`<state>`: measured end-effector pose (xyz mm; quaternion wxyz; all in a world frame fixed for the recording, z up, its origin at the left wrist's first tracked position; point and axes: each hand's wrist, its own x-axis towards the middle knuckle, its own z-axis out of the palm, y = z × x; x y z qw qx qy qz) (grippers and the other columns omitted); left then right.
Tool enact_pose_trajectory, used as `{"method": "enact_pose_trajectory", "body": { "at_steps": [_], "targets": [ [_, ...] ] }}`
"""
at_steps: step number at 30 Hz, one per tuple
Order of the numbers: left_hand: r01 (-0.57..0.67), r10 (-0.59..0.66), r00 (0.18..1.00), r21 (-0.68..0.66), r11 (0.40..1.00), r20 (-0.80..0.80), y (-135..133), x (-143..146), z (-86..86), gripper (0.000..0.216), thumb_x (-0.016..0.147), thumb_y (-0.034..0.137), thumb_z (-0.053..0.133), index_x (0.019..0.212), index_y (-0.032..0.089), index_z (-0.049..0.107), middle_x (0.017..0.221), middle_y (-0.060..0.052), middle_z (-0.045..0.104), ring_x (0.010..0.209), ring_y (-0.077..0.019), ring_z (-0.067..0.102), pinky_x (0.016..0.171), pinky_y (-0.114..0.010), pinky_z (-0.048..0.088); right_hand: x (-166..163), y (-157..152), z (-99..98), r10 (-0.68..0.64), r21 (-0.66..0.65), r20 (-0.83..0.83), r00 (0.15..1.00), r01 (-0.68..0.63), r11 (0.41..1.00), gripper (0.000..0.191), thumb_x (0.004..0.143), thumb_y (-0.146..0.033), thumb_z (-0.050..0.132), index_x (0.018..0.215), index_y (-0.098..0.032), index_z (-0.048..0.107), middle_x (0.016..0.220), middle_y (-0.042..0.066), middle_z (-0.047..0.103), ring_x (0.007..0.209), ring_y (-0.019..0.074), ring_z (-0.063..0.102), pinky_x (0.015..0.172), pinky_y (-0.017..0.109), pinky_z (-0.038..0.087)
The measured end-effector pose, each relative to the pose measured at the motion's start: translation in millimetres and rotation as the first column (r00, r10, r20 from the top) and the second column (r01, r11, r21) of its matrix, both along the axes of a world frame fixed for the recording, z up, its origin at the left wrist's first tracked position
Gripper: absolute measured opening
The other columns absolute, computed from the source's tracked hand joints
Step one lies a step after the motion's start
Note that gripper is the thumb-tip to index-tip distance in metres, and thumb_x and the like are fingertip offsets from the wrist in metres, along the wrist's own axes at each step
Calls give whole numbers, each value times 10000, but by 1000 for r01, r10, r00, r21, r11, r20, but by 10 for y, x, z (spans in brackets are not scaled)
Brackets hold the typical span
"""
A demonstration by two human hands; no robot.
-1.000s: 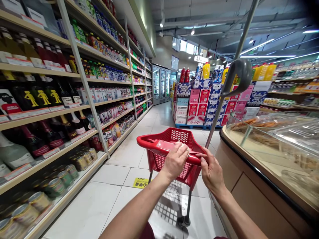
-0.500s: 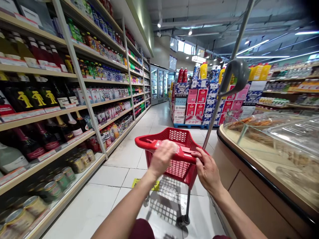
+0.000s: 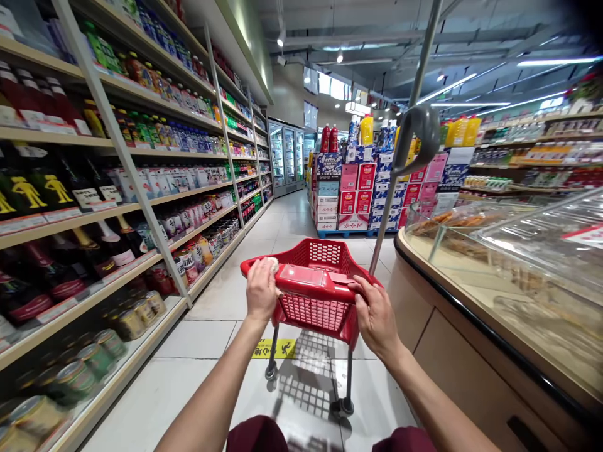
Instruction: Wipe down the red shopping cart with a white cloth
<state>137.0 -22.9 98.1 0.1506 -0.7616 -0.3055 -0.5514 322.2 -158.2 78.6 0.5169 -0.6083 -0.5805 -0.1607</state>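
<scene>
A small red shopping cart (image 3: 325, 254) with a mesh basket stands in the aisle just ahead of me. My left hand (image 3: 260, 290) is closed over the left end of its red handle bar, pressing a pale cloth or wad (image 3: 272, 264) against it. My right hand (image 3: 374, 314) grips the right end of the same bar, fingers curled over the edge. A grey pole with a hooked handle (image 3: 414, 135) rises from the cart's right side.
Shelves of bottles and cans (image 3: 117, 188) line the left. A glass-topped food counter (image 3: 509, 270) curves along the right. Stacked red and blue boxes on a pallet (image 3: 358, 194) stand ahead, fridges (image 3: 285, 154) at the aisle's end. A yellow floor sticker (image 3: 276, 348) lies under the cart.
My left hand slid with the pale cloth from the middle of the handle bar to its left end. The cart and view shifted a little leftward and forward.
</scene>
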Motion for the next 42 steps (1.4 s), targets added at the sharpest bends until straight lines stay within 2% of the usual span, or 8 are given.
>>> {"method": "enact_pose_trajectory", "body": {
  "at_steps": [7, 12, 18, 25, 30, 35, 40, 42],
  "targets": [
    [354, -317, 879, 41, 935, -357, -415, 506, 8, 290, 840, 104, 369, 1048, 151, 565, 1132, -73, 584, 1152, -206, 443, 984, -415, 388, 32, -10, -56, 34, 1, 19, 999, -34, 999, 318, 851, -248, 336, 1137, -215, 471, 1049, 39, 623, 1050, 184, 516, 980, 460, 309],
    [125, -141, 981, -120, 985, -131, -186, 370, 198, 230, 845, 137, 384, 953, 162, 585, 962, -68, 639, 964, -194, 550, 906, -422, 439, 26, -58, -22, 85, 5, -92, 992, -84, 996, 376, 853, -264, 339, 1225, -227, 385, 1064, 39, 611, 1059, 176, 516, 917, 404, 407],
    [398, -385, 816, -65, 915, -430, -469, 738, 144, 234, 819, 99, 411, 984, 134, 574, 1065, -80, 603, 1069, -192, 496, 964, -371, 407, 51, -40, -66, 104, 68, -203, 974, -92, 993, 418, 856, -285, 340, 1272, -242, 334, 1184, 71, 533, 1032, 177, 545, 876, 390, 455],
    [153, -152, 981, -7, 988, -123, -220, 332, 116, 263, 849, 118, 370, 1012, 148, 574, 1054, -95, 612, 1092, -216, 490, 948, -464, 417, 40, -44, 23, 48, 128, -163, 985, -27, 991, 412, 857, -288, 329, 1267, -242, 343, 1235, 74, 489, 1090, 183, 507, 910, 401, 430],
    [368, -308, 877, 105, 924, -369, -357, 356, -34, 341, 830, 57, 356, 1105, 140, 540, 1175, -75, 561, 1224, -208, 361, 975, -405, 415, 7, 6, 42, 58, 1, -119, 991, -58, 998, 418, 849, -317, 353, 1257, -227, 365, 1141, 69, 565, 1039, 190, 534, 890, 409, 439],
    [106, -106, 992, -13, 994, -61, -113, 123, 8, 298, 844, 106, 364, 1054, 180, 563, 1116, -88, 588, 1148, -221, 445, 964, -493, 393, 8, 28, 82, 23, -76, -101, 995, -31, 997, 409, 852, -313, 346, 1251, -228, 383, 1065, 53, 603, 1003, 194, 540, 840, 393, 457],
    [335, -314, 887, 4, 942, -340, -183, 304, 29, 280, 829, 99, 404, 1049, 165, 563, 1167, -77, 561, 1174, -210, 419, 992, -435, 374, -75, 100, 76, 73, -3, -46, 996, -73, 997, 405, 850, -314, 364, 1238, -203, 403, 1046, 73, 608, 984, 204, 537, 864, 420, 429],
    [313, -301, 891, -19, 949, -340, -117, 263, 88, 257, 826, 113, 420, 1028, 162, 571, 1121, -75, 587, 1131, -207, 461, 981, -428, 387, -75, 96, 64, 100, -13, -59, 993, -101, 995, 399, 854, -307, 358, 1237, -203, 400, 1052, 71, 606, 992, 197, 534, 858, 404, 435]
  ]
}}
